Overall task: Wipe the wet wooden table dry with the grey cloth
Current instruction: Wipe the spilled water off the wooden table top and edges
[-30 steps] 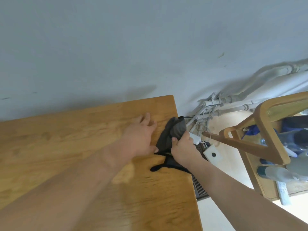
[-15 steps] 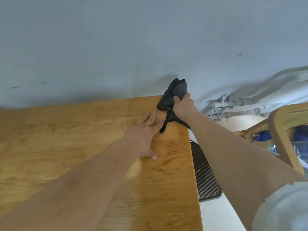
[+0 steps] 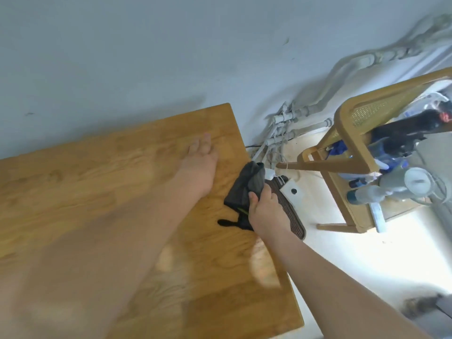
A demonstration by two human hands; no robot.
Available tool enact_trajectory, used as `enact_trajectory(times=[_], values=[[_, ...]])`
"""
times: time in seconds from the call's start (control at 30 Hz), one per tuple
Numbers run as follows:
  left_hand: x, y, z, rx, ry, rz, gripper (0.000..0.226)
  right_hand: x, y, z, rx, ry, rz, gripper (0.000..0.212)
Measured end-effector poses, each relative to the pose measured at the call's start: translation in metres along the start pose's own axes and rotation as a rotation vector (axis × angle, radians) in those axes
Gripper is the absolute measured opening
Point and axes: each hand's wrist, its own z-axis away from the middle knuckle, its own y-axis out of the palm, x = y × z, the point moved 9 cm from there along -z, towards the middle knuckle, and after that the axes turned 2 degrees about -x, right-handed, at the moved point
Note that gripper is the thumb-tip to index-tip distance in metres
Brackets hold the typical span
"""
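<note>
right hand grips the bunched grey cloth at the wooden table right edge, centre-right of frame, long axis along that edge, nearly all tabletop lying left of the grip; left hand lies flat, fingers straight, just left of it.

right hand drawn nearer, grey cloth back along table edge

Left hand flat, fingers straight, arm outstretched, right hand pinching grey cloth, forearm extended
</note>
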Motion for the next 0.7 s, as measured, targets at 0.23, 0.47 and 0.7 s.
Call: enact_trajectory(times=[0.23,0.47,0.7], values=[[-0.102,0.108,0.153,0.096,0.286,0.240,0.068,-0.094,0.022,0.130,-0.046,0.114,-0.024,0.041],[-0.113,0.142,0.217,0.174,0.338,0.166,0.069,-0.142,0.038,0.190,-0.063,0.212,0.067,0.047],[-0.084,0.128,0.215,0.156,0.218,0.281,0.066,-0.129,0.039,0.170,-0.030,0.338,0.043,0.047]])
